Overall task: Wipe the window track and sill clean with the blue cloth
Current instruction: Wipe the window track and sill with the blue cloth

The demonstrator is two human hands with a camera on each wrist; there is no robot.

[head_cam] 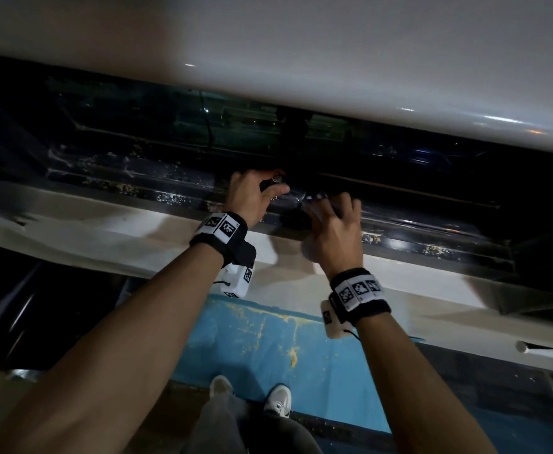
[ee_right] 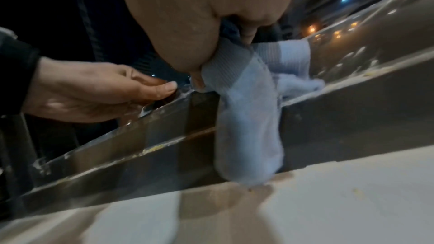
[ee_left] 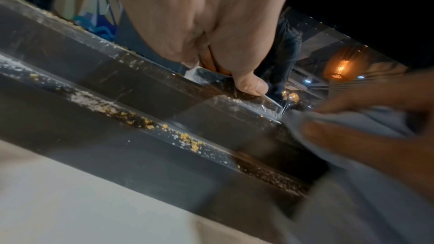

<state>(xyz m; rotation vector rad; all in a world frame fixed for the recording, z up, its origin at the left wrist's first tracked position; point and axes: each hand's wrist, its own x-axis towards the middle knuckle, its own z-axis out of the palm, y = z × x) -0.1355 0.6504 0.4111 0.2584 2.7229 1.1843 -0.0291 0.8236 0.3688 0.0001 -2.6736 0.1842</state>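
Note:
The dark window track runs across the head view above the white sill. Yellow and white crumbs lie along its rails. My right hand grips the pale blue cloth bunched in its fingers and holds it against the track rail; a loose end hangs down to the sill. Just to its left, my left hand curls its fingers and thumb round a dark frame piece at the back of the track. What that piece is stays unclear.
Dark glass and a broad white frame lie beyond the track. Below the sill are a blue floor with yellow stains and my shoes. More crumbs sit on the track to the right.

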